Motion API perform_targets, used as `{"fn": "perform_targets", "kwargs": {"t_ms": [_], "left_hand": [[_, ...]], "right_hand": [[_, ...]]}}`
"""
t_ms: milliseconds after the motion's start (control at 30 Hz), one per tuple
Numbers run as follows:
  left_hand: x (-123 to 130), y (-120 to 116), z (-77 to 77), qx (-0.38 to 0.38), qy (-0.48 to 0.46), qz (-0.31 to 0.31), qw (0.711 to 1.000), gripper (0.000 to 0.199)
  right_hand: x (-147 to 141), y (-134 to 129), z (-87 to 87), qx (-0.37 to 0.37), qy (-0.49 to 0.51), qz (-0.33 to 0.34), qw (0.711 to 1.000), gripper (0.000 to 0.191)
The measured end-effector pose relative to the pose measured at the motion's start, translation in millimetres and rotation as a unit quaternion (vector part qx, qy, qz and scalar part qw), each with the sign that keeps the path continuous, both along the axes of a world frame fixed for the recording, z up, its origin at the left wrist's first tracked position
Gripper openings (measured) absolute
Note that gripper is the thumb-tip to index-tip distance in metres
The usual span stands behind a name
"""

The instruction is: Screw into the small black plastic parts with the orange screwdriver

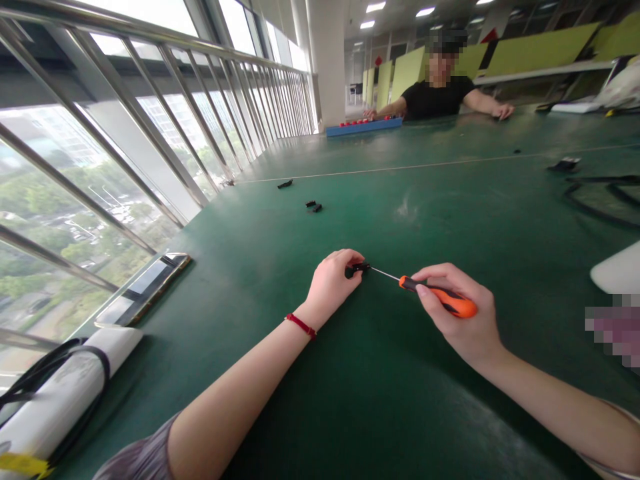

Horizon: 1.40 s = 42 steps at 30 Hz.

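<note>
Presently, over the green tabletop [280, 267], the left hand [331, 281] pinches a small black part [358, 269] in its fingertips, while the right hand's [470, 337] fingers are closed around an orange-and-black screwdriver [453, 303] pointing at it.

Screwdriver [456, 305]: orange/black handle, silver shaft [385, 273]. Small part [359, 268] at its tip: black. Tabletop [375, 380]: dark green, thin pale line [415, 166] crossing toward far edge. Wrist cord [301, 325]: red. Tray [365, 128] at far edge: blue, red pieces [357, 123]. Near left corner: white case [60, 407], black cable [104, 363], yellow tag [23, 463]. Partitions [540, 51] beyond far edge: yellow-green.
</note>
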<state>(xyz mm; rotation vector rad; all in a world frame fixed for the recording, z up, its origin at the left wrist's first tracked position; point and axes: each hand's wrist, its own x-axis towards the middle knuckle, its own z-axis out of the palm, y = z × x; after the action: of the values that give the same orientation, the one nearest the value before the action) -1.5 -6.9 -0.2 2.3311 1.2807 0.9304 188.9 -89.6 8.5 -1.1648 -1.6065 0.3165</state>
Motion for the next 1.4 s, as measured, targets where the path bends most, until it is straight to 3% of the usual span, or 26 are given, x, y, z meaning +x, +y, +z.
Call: {"fn": "perform_targets", "kwargs": {"t_ms": [300,400,500,667,733,867,1067,1233,1400], "left_hand": [[0.9,0.8,1.9,-0.017,0.003,0.002,1.000,0.015],[0.6,0.9,1.2,-0.020,0.001,-0.001,1.000,0.015],[0.4,0.7,1.4,-0.019,0.003,-0.002,1.000,0.015],[0.2,0.4,2.7,-0.021,0.008,0.002,1.000,0.015],[0.1,0.2,2.8,-0.023,0.008,0.000,1.000,0.015],[0.2,0.4,2.3,-0.023,0.005,-0.002,1.000,0.016],[1.1,0.8,3.0,-0.024,0.012,0.003,1.000,0.015],[0.4,0.1,2.3,-0.022,0.011,0.002,1.000,0.016],[0.4,0.5,0.8,-0.019,0.011,0.001,1.000,0.015]], "right_hand": [[-0.7,0.0,0.1,0.013,0.023,0.002,1.000,0.024],[-1.4,-0.8,2.0,-0.017,-0.001,0.021,1.000,0.017],[-2.3,-0.9,3.1,-0.003,-0.008,-0.002,1.000,0.009],[-2.4,1.4,1.7,0.048,0.027,-0.022,0.998,0.023],[-2.3,1.2,1.8,0.030,0.018,-0.009,0.999,0.024],[-2.4,-0.3,1.0,-0.008,-0.012,-0.002,1.000,0.009],[-1.3,2.4,-3.8,0.057,0.028,-0.012,0.998,0.030],[-1.4,1.7,-2.2,0.009,-0.009,-0.001,1.000,0.012],[-1.3,2.4,-2.4,0.059,0.020,-0.017,0.998,0.030]]}}
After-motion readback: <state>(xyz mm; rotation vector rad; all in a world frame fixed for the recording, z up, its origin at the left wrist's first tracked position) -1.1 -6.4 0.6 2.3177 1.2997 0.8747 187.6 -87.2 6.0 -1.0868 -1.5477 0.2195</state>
